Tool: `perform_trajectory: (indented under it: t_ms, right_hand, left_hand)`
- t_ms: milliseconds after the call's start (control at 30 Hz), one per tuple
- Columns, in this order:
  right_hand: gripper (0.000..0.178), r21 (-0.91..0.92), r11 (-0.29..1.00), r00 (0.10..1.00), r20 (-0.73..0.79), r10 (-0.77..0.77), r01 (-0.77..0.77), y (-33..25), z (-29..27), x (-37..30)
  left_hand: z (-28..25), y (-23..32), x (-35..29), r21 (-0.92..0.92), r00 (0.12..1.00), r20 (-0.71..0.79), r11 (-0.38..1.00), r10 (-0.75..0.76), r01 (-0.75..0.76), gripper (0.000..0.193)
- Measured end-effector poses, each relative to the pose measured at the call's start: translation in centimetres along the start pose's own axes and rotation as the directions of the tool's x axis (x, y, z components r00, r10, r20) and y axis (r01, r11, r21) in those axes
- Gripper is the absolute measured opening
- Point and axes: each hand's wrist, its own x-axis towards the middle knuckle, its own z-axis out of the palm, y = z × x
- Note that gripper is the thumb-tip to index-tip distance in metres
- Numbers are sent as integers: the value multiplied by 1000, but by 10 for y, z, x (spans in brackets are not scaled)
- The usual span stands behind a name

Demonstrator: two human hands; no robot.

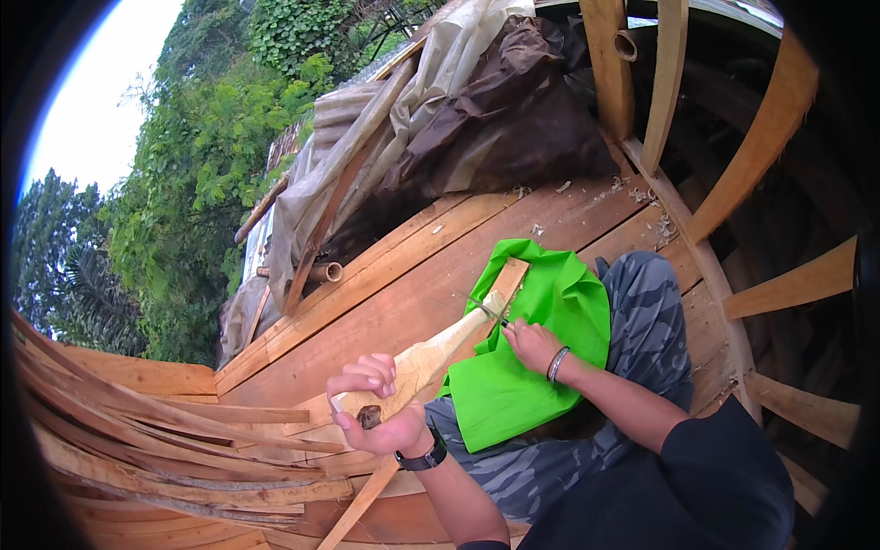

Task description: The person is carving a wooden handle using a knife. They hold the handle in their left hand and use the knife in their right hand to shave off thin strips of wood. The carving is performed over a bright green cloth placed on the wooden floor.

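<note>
A long piece of pale carved wood (438,350) slants across my lap. It is broad near my left hand, narrows toward the far end, and finishes in a flat, squarer block. My left hand (378,408) curls round the broad end, where a dark brown patch shows between thumb and fingers. My right hand (532,346) grips a knife (486,310) by its dark handle, the thin blade lying across the narrow part of the wood. Beneath the wood, a bright green cloth (500,396) is spread over my camouflage trousers.
Several long wooden strips (202,477) are stacked at the lower left. Curled shavings (642,194) lie on the plank floor (394,291). Upright timbers (765,137) stand along the right. Dark sheeting (513,137) is heaped at the back, near a bamboo pole (325,272); trees rise beyond.
</note>
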Motion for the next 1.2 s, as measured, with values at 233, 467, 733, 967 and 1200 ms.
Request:
perform_trajectory:
  t_ms: [233, 467, 733, 967, 1200]
  right_hand:
    - [39, 71, 983, 985, 18, -174, 172, -26, -2, -13]
    - [38, 51, 997, 998, -40, -53, 55, 27, 22, 13]
    - [39, -7, 999, 999, -11, 34, -34, 55, 24, 8]
    - [40, 70, 997, 999, 39, -22, 19, 42, 16, -2]
    - [40, 205, 948, 969, -8, -246, 243, -12, -4, -26]
  left_hand:
    - [-2, 1, -1, -5, 1000, 4, 1000, 12, -12, 41]
    - [6, -1, 8, 5, 998, 62, 1000, 27, -27, 41]
    - [12, -3, 6, -20, 998, 54, 999, 27, -26, 39]
    - [5, -5, 6, -12, 999, -35, 1000, 12, -12, 38]
    - [-1, -2, 4, -10, 1000, 7, 1000, 4, -4, 37]
